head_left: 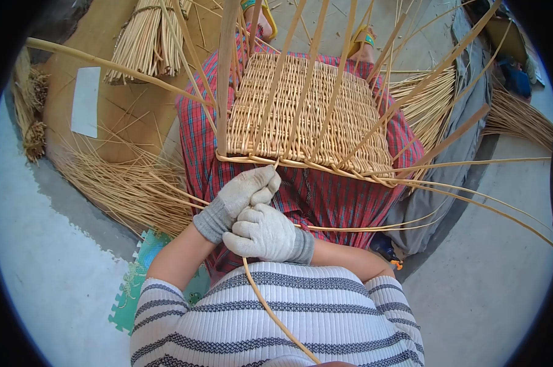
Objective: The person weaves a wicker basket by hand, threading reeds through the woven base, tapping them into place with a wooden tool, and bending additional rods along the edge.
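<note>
A woven wicker base (310,110) lies across the lap, with flat upright stakes (301,79) standing from its near edge. Along that edge runs a twisted cane border (325,166). My left hand (246,191), in a pale knitted glove, is closed just below the border, its fingertips pinching a thin cane that meets the edge there. Just below it, my gloved right hand (264,233) is a fist around a cane strand (265,306), whose length trails down over the striped top. Inside the fists the cane is hidden.
Loose canes (123,183) spread on the floor at left; a tied bundle (148,40) stands at the back. More canes (426,101) lie at right. Long strands (484,199) stick out rightward from the border. A white sheet (85,101) and green foam mat (141,269) lie at left.
</note>
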### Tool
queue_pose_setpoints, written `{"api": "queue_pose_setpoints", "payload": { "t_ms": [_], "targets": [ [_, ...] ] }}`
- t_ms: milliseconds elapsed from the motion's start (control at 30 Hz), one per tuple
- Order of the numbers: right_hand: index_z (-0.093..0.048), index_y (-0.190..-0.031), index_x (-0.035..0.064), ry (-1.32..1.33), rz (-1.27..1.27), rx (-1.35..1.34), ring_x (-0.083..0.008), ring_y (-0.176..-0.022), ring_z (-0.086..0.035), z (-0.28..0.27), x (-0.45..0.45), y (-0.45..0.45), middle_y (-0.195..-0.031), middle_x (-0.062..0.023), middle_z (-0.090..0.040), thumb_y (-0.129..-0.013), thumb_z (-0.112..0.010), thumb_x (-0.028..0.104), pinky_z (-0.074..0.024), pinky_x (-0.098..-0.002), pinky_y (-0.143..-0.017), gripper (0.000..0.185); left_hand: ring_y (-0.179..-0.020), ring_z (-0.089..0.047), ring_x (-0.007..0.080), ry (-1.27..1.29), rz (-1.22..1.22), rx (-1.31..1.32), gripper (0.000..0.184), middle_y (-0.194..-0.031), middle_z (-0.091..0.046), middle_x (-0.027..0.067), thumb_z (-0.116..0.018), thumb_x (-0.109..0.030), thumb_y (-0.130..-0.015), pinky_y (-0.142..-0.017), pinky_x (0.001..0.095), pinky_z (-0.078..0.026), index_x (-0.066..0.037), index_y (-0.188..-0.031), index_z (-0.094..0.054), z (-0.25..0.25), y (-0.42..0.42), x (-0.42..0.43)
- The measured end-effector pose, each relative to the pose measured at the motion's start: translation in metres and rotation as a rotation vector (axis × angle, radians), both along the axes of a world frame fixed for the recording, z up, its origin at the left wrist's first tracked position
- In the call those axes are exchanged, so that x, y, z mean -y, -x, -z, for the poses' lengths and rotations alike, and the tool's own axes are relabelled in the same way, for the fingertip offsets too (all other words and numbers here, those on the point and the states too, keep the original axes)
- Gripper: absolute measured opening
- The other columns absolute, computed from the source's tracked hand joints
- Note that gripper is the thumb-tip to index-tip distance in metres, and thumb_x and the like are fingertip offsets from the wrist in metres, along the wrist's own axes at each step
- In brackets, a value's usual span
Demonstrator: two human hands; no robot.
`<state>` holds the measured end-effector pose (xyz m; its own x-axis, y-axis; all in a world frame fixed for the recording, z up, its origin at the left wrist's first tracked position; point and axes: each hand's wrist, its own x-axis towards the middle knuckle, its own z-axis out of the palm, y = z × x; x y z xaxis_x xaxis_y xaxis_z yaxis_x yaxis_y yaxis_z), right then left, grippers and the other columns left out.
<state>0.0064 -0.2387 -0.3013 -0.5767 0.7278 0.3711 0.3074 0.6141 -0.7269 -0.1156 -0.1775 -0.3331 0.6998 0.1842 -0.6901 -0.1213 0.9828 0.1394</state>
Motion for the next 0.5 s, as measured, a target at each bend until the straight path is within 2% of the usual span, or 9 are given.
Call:
{"api": "queue_pose_setpoints", "payload": {
  "t_ms": [500],
  "targets": [
    [-0.056, -0.103, 0.0108, -0.005, -0.007, -0.006, -0.0210, -0.076, -0.054, 0.0005, -0.0014, -0.0025, -0.080, -0.0013, -0.052, -0.073, -0.057, 0.022, -0.0443, -0.0346, -0.065, 0.032, -0.045, -0.029, 0.0024, -0.021, -0.017, -0.029, 0.039, -0.057, -0.037, -0.0078, -0.046, -0.043, -0.105, -0.039, 0.0193, -0.027, -0.010, -0.085, -0.056, -0.0020, -0.0030, 0.0001]
  ]
}}
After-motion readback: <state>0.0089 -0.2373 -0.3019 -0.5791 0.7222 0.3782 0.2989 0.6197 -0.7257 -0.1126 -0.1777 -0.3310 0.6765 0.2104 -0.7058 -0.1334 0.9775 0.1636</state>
